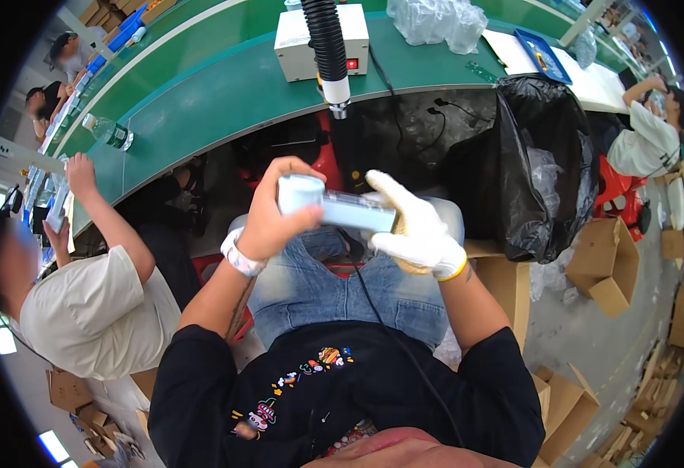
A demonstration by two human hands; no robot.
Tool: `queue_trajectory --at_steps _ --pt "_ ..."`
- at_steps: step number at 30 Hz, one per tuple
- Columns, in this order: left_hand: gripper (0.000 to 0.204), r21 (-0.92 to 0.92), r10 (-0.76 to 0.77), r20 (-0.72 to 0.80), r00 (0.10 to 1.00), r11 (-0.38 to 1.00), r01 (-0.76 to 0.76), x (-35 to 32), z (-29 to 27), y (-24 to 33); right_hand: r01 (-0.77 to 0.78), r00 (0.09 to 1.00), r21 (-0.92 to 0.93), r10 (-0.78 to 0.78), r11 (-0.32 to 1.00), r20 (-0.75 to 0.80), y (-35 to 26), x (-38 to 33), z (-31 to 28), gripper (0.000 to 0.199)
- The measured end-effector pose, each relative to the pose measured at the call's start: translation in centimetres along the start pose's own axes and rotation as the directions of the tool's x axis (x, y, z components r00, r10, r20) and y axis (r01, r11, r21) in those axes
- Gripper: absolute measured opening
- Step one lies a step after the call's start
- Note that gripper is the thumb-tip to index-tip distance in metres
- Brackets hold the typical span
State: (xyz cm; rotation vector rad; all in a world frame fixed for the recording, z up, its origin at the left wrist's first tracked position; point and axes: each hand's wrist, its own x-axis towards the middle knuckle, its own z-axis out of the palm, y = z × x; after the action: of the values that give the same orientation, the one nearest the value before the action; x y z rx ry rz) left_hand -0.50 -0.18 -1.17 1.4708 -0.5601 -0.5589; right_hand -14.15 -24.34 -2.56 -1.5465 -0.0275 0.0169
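Note:
Above my lap I hold a long, pale blue device [357, 213] with a rounded head at its left end and a flat, box-like body. My bare left hand [268, 218] wraps round the rounded head, thumb across the near side. My right hand [424, 232], in a white glove, grips the other end between thumb and fingers. The device is slightly blurred, so its exact kind cannot be made out. A black ribbed hose [325, 39] with a metal tip hangs beyond my hands.
A green workbench [201, 101] curves ahead, bearing a white box [289, 48] with a lit red switch, a plastic bottle [108, 132], clear bags [435, 22] and a blue tray [542, 56]. A black bin bag [544, 171] and cartons [603, 261] stand at right. A co-worker [96, 312] sits close left.

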Motion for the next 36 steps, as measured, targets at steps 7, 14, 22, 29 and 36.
queue_trajectory --at_steps 7,14,22,29,36 --pt "0.055 0.262 0.584 0.376 0.719 0.677 -0.687 -5.1 3.3 -4.6 0.010 0.924 -0.600 0.222 0.800 0.311 0.0 -1.9 2.1 0.043" --pt "0.058 0.239 0.508 0.160 0.846 0.812 -0.532 -3.0 2.3 -9.5 -0.096 0.906 -0.571 0.309 0.816 0.289 3.1 1.8 0.7 0.046" --pt "0.056 -0.146 0.144 -0.780 0.609 0.904 -0.402 9.7 -12.6 -3.2 0.067 0.720 -0.562 -0.430 0.824 -0.545 2.2 16.1 -12.7 0.046" --pt "0.066 0.931 0.700 -0.304 0.646 0.362 0.045 36.4 -37.5 -9.5 -0.305 0.768 -0.853 -0.421 0.423 -0.483 -5.8 29.4 -18.5 0.032" --pt "0.074 0.813 0.639 -0.582 0.502 0.460 0.357 36.9 -25.3 -6.6 -0.302 0.807 -0.881 -0.394 0.365 -0.440 -5.5 23.9 -17.4 0.022"
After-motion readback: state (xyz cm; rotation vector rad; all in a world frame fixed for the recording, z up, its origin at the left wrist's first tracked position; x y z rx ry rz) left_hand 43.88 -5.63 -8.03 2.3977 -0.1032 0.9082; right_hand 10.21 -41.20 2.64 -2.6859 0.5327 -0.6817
